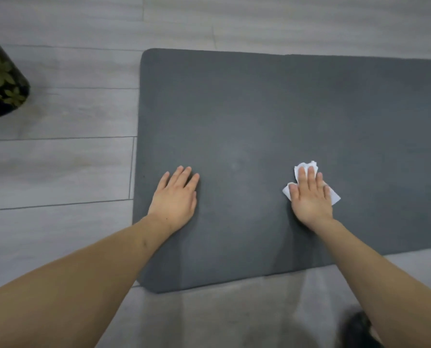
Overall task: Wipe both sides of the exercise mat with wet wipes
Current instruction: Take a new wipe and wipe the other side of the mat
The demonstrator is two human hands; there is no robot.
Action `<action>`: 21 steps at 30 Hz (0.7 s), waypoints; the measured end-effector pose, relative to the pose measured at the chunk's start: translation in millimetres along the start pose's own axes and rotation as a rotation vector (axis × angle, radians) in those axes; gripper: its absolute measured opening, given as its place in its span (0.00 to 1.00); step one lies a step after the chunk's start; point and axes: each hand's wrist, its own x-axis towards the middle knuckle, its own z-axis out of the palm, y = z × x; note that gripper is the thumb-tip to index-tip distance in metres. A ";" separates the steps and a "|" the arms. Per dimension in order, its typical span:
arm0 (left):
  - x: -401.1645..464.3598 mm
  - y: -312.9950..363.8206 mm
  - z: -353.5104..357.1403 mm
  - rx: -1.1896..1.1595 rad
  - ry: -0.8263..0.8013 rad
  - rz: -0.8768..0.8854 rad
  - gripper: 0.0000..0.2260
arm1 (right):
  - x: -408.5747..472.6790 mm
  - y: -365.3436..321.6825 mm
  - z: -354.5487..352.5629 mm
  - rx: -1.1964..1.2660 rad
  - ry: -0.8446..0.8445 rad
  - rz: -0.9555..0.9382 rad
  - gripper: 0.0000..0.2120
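A dark grey exercise mat (259, 109) lies flat on the floor and runs out of view to the right. My left hand (175, 197) rests flat on the mat near its left end, fingers straight. My right hand (311, 197) presses a crumpled white wet wipe (300, 169) onto the mat with straight fingers. The wipe shows past the fingertips and at both sides of the hand; its middle is hidden under the palm.
Grey wood-look floor planks (58, 172) surround the mat. A dark container with a green leaf pattern (1, 79) stands at the far left. A blurred black object (357, 330) sits at the bottom right, near my right forearm.
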 end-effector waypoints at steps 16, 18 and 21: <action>-85.2 -111.5 -14.6 0.006 0.015 -0.317 0.23 | -70.0 -250.8 65.8 -0.090 -0.112 -0.545 0.31; -97.3 -125.1 -20.1 0.010 0.025 -0.367 0.23 | -99.5 -293.0 80.4 -0.110 -0.173 -0.732 0.31; -108.4 -138.4 -26.4 0.037 0.025 -0.418 0.24 | -145.4 -309.3 99.9 -0.235 -0.210 -1.014 0.30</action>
